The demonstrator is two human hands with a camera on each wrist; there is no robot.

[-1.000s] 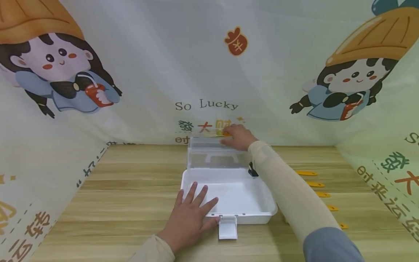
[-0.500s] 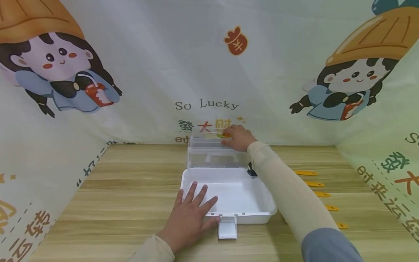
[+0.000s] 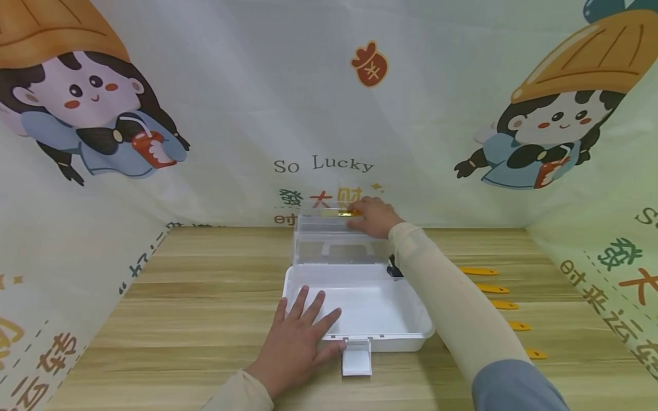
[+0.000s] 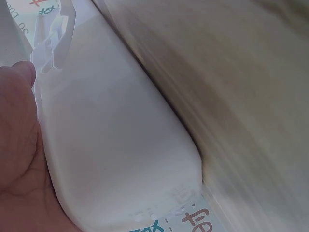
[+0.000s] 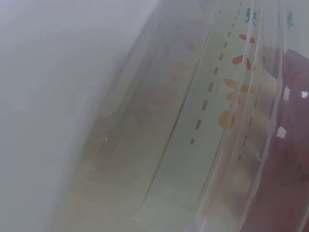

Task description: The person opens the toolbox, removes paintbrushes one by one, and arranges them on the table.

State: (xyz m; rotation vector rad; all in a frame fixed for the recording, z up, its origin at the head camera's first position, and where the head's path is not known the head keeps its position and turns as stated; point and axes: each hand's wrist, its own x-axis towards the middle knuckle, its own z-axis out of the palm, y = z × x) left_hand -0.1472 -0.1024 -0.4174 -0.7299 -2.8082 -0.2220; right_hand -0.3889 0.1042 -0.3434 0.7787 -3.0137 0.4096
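A white plastic box [image 3: 375,302] lies with its clear lid [image 3: 308,251] tipped back behind it. My left hand [image 3: 303,342] rests spread over the front left corner, straight fingers reaching into the box and the thumb beside the front latch [image 3: 356,359]. In the left wrist view, the palm lies along the box's outer wall [image 4: 116,135]. At the far end of the lid, my right hand [image 3: 377,217] pinches its edge, and a yellow-orange patch shows at the fingertips. Through the clear plastic [image 5: 183,159], the right wrist view shows part of that hand [image 5: 285,169].
Several flat orange handles [image 3: 506,305] lie in a row right of the box, partly behind my right forearm. A small black object [image 3: 394,267] shows at the box's back right corner. A printed cloth [image 3: 329,114] hangs behind and beside the wooden table [image 3: 195,308].
Both hands stay almost where they were. The yellow-orange patch by the right fingertips looks slightly different; the box and lid hold their position.
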